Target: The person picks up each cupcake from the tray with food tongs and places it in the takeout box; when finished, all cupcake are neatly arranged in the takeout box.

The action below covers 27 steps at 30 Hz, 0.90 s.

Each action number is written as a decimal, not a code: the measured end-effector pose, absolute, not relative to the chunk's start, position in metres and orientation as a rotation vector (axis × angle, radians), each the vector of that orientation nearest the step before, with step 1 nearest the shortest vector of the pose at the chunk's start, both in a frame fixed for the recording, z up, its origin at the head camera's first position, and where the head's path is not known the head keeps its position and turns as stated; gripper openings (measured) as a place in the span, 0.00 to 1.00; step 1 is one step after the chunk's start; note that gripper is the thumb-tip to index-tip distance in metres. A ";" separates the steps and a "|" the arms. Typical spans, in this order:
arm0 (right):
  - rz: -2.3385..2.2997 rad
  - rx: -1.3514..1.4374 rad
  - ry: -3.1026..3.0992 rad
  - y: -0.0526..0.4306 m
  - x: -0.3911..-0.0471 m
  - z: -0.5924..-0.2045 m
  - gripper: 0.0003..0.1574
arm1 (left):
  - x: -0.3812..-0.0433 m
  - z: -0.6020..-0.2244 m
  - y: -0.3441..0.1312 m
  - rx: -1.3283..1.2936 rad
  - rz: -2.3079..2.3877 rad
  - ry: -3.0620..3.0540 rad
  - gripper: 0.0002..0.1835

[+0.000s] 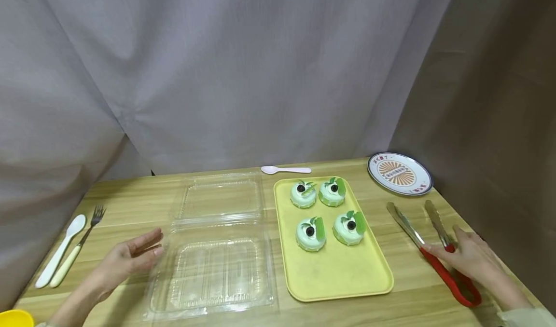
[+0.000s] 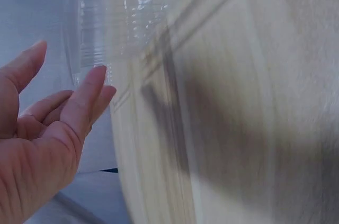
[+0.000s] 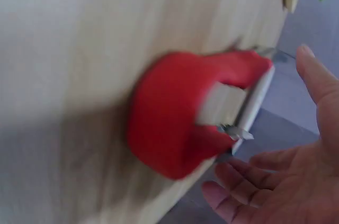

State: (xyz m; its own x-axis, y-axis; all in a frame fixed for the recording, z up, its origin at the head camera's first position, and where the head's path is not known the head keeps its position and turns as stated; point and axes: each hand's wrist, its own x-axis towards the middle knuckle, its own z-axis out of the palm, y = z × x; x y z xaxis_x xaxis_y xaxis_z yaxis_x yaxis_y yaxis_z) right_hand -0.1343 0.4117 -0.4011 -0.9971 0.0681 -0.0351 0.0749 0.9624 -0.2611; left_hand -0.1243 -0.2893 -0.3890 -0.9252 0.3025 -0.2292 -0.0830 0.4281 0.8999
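Note:
My left hand (image 1: 126,259) hovers by the left edge of a clear plastic clamshell box (image 1: 217,274), lying unfolded with its lid side at the back. In the left wrist view the fingers are loosely extended and hold nothing. On the right, my right hand (image 1: 471,259) hangs over red-handled metal tongs (image 1: 440,271) whose arms are spread. The right wrist view has its thumb and fingers apart, around the sides of the tongs' red grip (image 3: 161,115) without gripping it. Between the hands lies a yellow tray (image 1: 334,281) with several green cakes (image 1: 304,242) topped with a dark berry and leaves.
A round patterned plate (image 1: 419,175) stands at the back right corner. Behind the tray is a pale spoon (image 1: 291,170). At far left lie a white spoon (image 1: 61,254) and a fork (image 1: 71,262); a yellow rim (image 1: 15,319) shows in the front corner. Grey curtains (image 1: 260,76) hang behind.

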 end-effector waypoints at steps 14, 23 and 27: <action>-0.513 0.040 3.142 0.403 -0.135 -0.411 0.31 | -0.123 -0.399 -0.287 0.171 1.631 2.281 0.38; -0.945 -0.799 3.232 0.403 -0.139 -0.400 0.45 | -0.124 -0.400 -0.287 0.103 1.624 2.317 0.37; -0.892 -1.018 3.123 0.404 -0.147 -0.398 0.46 | -0.124 -0.400 -0.286 0.089 1.626 2.328 0.38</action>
State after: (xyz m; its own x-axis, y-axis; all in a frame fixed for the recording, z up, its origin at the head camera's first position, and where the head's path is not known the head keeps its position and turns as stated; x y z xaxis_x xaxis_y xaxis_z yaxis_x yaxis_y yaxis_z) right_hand -0.1472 0.4041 -0.3977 -0.7899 -0.4718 0.3917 -0.6075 0.6889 -0.3954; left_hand -0.1237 -0.2864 -0.4002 -0.9533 0.2194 -0.2075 -0.1192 0.3578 0.9261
